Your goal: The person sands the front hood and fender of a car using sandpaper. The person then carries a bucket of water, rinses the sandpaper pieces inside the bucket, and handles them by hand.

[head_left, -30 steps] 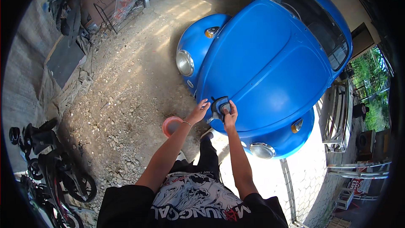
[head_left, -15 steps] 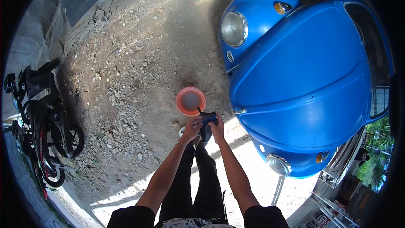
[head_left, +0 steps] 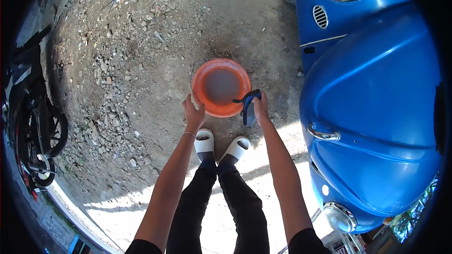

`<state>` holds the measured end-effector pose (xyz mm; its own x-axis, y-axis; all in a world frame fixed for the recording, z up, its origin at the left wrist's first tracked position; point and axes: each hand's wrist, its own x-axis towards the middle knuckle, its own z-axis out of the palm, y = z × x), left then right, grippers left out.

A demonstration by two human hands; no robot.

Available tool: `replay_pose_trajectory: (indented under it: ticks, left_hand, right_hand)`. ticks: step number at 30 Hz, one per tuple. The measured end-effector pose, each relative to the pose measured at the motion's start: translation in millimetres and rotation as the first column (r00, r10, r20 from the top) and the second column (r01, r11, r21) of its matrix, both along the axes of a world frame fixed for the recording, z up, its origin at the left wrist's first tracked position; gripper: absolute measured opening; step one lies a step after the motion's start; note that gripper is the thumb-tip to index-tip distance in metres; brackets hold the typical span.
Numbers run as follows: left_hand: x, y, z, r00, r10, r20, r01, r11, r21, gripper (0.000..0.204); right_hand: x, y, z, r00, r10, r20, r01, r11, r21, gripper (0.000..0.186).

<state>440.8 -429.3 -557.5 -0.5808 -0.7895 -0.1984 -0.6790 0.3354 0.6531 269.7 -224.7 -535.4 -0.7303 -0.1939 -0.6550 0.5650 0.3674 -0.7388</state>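
Note:
An orange bucket (head_left: 200, 77) with murky grey liquid in it stands on the ground just in front of my feet. Its thin wire handle loops around the rim. At the bucket's right edge, my right hand (head_left: 260, 106) grips a limp dark blue and black cloth-like piece (head_left: 249, 109) with a narrow black strap. One end of the strap reaches over the rim; the exact kind of the piece is unclear. My left hand (head_left: 193, 114), empty and with fingers spread, hovers by the near left side of the bucket.
A blue rounded car (head_left: 372, 99) stands close on the right, its chrome hood handle (head_left: 324, 133) facing me. White slide sandals (head_left: 205, 140) are on my feet. Dirt with loose stones (head_left: 108, 80) spreads to the left. A dark motorcycle (head_left: 35, 108) is parked at the far left.
My hands have moved apart and forward to the bucket. My left hand has let go of the blue and black piece, which stays in my right. The view has come lower and closer.

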Motion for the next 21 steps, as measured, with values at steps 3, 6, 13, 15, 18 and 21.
replay_pose_trajectory:
  ticks: [3, 6, 13, 15, 18, 21]
  left_hand:
    - [-10.5, -9.1, -10.7, 0.989, 0.151, -0.005, -0.15, 0.985, 0.082, 0.054]
    - [-19.0, -16.8, -6.9, 0.992, 0.12, -0.048, -0.085, 0.89, 0.448, 0.05]
    - [7.9, -46.1, 35.3, 0.991, 0.135, -0.022, -0.087, 0.747, 0.659, 0.049]
    - [1.5, -41.2, 68.8, 0.985, 0.158, -0.075, -0.068, 0.738, 0.672, 0.05]
    - [-5.8, -45.8, 135.2, 0.987, 0.13, -0.096, -0.036, 0.757, 0.653, 0.052]
    - [-22.3, -56.3, 215.0, 0.988, 0.067, -0.142, 0.03, 0.807, 0.589, 0.052]
  right_hand:
    - [-9.5, -8.1, -6.7, 0.996, -0.033, -0.077, 0.032, 0.999, -0.014, 0.053]
    - [-20.5, 0.1, -6.2, 0.997, 0.077, -0.001, -0.077, 0.996, -0.036, 0.057]
    - [-20.1, -18.2, 39.5, 0.982, 0.141, 0.124, -0.132, 0.988, -0.08, 0.055]
    - [-26.0, -7.7, 66.2, 0.977, 0.184, 0.104, -0.177, 0.982, -0.074, 0.056]
    - [-25.0, -6.9, 126.4, 0.99, 0.11, 0.09, -0.093, 0.98, -0.177, 0.058]
    - [-26.9, -2.8, 190.1, 0.996, 0.052, 0.069, -0.04, 0.986, -0.165, 0.061]
